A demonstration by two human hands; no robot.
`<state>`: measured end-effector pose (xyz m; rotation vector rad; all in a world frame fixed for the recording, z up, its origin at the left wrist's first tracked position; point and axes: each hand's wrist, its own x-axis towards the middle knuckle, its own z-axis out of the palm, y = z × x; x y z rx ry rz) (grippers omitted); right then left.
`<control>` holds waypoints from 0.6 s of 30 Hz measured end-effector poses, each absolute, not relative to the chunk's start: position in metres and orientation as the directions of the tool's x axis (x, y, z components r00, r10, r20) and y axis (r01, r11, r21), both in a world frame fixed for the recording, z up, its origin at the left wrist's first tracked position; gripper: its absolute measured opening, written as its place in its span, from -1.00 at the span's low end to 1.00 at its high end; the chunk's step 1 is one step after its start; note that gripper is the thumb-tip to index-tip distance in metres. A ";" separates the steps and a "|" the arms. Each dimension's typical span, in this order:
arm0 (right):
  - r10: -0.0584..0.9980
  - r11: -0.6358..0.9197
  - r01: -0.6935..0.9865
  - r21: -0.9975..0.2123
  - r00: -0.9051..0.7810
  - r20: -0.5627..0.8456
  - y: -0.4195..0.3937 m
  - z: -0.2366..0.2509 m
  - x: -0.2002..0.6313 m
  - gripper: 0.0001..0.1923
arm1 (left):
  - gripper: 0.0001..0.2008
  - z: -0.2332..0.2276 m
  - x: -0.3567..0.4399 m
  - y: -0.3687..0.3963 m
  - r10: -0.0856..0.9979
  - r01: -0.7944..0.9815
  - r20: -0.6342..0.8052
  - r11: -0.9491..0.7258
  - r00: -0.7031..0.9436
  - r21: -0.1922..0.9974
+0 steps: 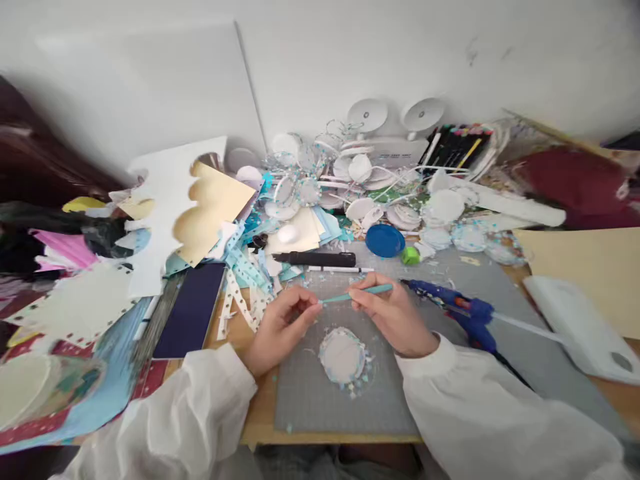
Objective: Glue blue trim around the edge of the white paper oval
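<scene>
My right hand (pixel 390 313) is closed around a slim teal stick-like tool (pixel 340 298), possibly tweezers, which points left. At the tool's tip, the thumb and fingers of my left hand (pixel 287 320) are pinched together. Whatever lies between those left fingertips is too small to make out. Below both hands, a round white disc (pixel 343 357) with a ruffled edge of pale blue and white bits lies flat on the grey cutting mat (pixel 310 413). Neither hand touches the disc.
A blue glue gun (pixel 465 310) with a glue stick lies right of my right hand. Beyond the hands are a black marker (pixel 320 259), a blue lid (pixel 385 240) and a green cube (pixel 410 255). Paper scraps (pixel 243 263) and a dark blue notebook (pixel 190 310) sit left.
</scene>
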<state>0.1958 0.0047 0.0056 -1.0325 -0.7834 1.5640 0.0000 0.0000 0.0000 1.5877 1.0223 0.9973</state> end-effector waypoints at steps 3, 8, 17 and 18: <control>0.968 -0.244 -0.481 -0.842 -0.073 -0.239 0.005 0.006 0.199 -0.73 | -0.86 -0.002 -0.002 -0.001 0.941 0.191 0.138 -0.203 0.310 0.960; 0.968 -0.234 -0.546 -0.805 -0.057 -0.243 0.007 0.004 0.200 -0.78 | -0.88 -0.007 -0.005 0.000 0.964 0.251 0.166 -0.217 0.209 0.943; 0.979 -0.187 -0.500 -0.845 -0.027 -0.201 0.006 0.003 0.202 -0.78 | -0.79 0.002 -0.005 -0.001 0.976 0.291 0.165 -0.201 0.144 0.935; 0.987 -0.151 -0.464 -0.873 -0.014 -0.163 0.005 0.003 0.202 -0.78 | -0.74 0.003 -0.004 -0.001 0.975 0.294 0.152 -0.194 0.161 0.936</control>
